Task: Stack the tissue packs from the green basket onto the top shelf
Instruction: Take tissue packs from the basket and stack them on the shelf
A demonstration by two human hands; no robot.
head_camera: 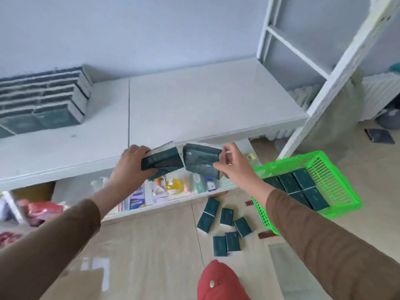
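My left hand (132, 162) grips a bundle of dark green tissue packs (163, 160) just in front of the white top shelf (194, 105). Beside it, my right hand (232, 164) grips another dark green tissue pack (200, 162), and the two bundles almost touch. A stepped stack of tissue packs (43, 100) stands on the shelf at the far left. The green basket (331, 185) lies on the floor to the right, with several packs (303, 189) inside. Several loose packs (225, 226) are scattered on the floor.
A lower shelf (173, 191) beneath holds small packaged goods. A white metal frame (324, 61) rises at the right end of the shelf. Red items (43, 211) sit at lower left. A red cap (218, 282) shows at the bottom edge.
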